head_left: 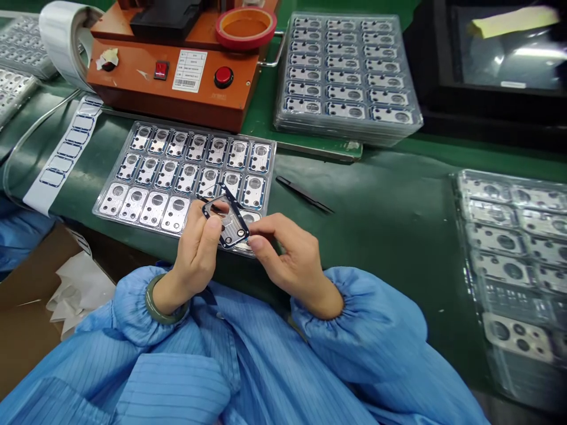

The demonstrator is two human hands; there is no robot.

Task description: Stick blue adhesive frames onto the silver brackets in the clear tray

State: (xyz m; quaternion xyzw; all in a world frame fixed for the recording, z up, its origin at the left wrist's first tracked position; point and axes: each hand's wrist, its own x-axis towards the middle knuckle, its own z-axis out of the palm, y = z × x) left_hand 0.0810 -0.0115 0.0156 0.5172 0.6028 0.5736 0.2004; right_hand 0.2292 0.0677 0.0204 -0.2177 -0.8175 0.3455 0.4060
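Observation:
My left hand (197,254) pinches a small silver metal plate (233,221) between thumb and fingers. The plate has a large round hole, smaller round holes and a dark blue frame along its edge. A dark blue strip (230,198) stands out at an angle along its upper side; whether it is attached there is unclear. My right hand (287,254) closes thumb and forefinger at the plate's right corner. Beneath the hands lies a clear tray (101,206) with rows of similar plates. Those in the two far rows have blue edges, while several in the near row look plain silver.
Black tweezers (305,195) lie right of the tray. A strip of blue frames (66,150) hangs from a white roll (66,41) at left. Behind stands an orange machine (168,71) bearing red tape (245,26). Stacked trays (349,127) and another tray (509,283) stand right.

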